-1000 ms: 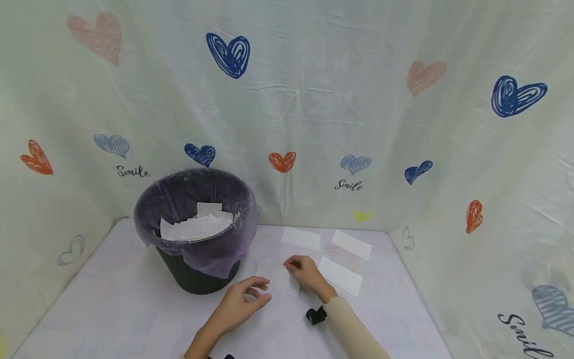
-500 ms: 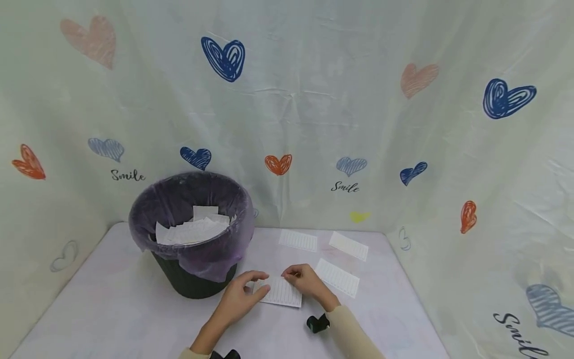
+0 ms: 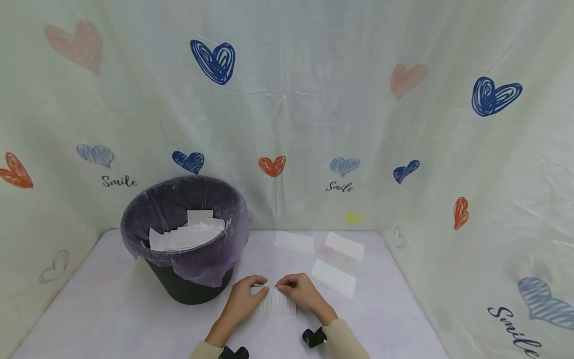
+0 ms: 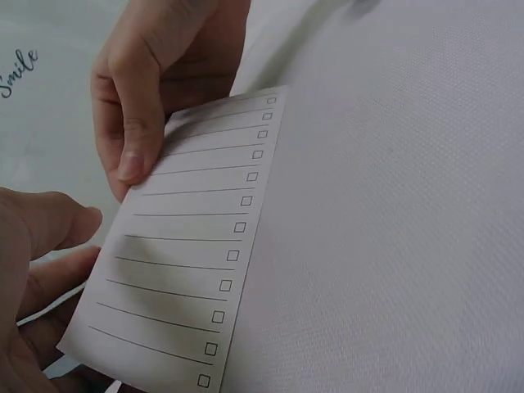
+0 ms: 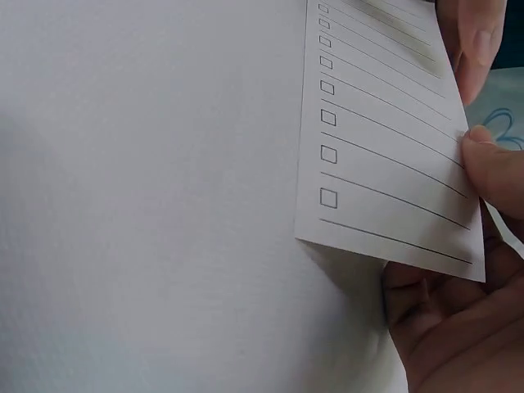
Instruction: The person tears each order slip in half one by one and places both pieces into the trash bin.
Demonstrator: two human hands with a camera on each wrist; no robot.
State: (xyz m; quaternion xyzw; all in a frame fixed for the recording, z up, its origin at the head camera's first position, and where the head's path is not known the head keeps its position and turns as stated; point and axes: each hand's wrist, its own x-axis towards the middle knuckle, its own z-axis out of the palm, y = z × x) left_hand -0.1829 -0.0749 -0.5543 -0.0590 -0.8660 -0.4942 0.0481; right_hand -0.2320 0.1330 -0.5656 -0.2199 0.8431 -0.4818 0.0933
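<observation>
A white checklist sheet, ruled with lines and a column of small boxes, is held just over the table between the hands. My right hand pinches its long edge, the thumb on the printed face and fingers behind, as the sheet shows in the right wrist view. My left hand is at the sheet's other end. In the left wrist view my left hand has its thumb apart from the sheet, with fingers partly hidden behind the paper's edge.
A dark bin with a purple liner stands on the left, holding white papers. On the table, more sheets lie behind and right of my hands: one sheet, another sheet and a nearer sheet. A heart-patterned curtain surrounds the table.
The sheet came off the table in my right hand and moved toward me. My hands drew closer together. The view has shifted slightly.
</observation>
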